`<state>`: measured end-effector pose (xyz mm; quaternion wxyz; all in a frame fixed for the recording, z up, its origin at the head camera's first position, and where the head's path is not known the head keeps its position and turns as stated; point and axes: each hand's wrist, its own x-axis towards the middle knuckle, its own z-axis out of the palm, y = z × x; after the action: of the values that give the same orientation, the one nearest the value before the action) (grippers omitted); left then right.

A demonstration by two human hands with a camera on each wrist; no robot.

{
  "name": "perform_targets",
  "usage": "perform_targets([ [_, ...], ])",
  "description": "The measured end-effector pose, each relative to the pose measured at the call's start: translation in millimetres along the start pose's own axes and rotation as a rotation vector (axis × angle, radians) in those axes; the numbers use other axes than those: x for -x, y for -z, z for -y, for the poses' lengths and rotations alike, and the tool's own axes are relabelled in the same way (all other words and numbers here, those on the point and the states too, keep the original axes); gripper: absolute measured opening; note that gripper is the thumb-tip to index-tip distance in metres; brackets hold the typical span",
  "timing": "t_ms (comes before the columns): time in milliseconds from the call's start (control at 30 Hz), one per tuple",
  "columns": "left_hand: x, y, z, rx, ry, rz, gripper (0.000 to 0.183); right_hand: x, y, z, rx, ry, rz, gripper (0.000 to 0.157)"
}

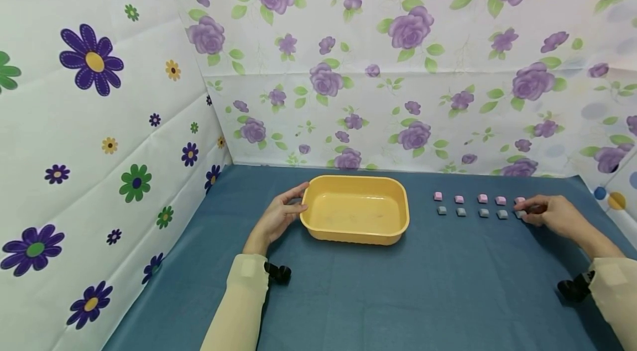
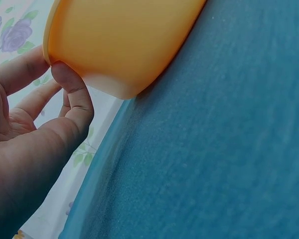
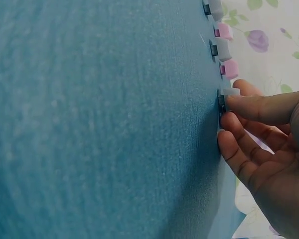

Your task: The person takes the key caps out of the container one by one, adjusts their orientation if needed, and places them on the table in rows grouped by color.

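Note:
A yellow plastic tray (image 1: 354,239) rests on the blue cloth. My left hand (image 1: 278,217) pinches its left rim, with the thumb at the near side and fingers behind, as the left wrist view shows. To the tray's right, small pink blocks (image 1: 459,199) form a row, with a row of small grey blocks (image 1: 461,212) just in front. At the rows' right end my right hand (image 1: 557,218) has its thumb on the last grey block (image 3: 233,91) and its index finger behind it. The last pink block (image 1: 519,199) is partly hidden by the index finger.
A blue cloth (image 1: 348,296) covers the table. A flowered sheet (image 1: 318,113) hangs along the back and another patterned sheet (image 1: 164,185) on the left. Black straps with small cameras (image 1: 277,273) sit on both wrists.

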<state>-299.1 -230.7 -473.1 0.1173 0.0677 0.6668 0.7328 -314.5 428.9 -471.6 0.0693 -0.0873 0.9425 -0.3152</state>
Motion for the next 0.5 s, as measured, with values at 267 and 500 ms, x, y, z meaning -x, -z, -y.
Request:
perform_targets([
  [267,0.1,-1.6,-3.3,0.011,0.003,0.001,0.063,1.1,3.1,1.5,-0.019,0.014,0.001,0.039],
  [500,2.1,-2.2,-6.4,-0.017,0.011,0.002,0.065,6.2,11.9,15.6,-0.036,0.026,-0.063,0.037],
])
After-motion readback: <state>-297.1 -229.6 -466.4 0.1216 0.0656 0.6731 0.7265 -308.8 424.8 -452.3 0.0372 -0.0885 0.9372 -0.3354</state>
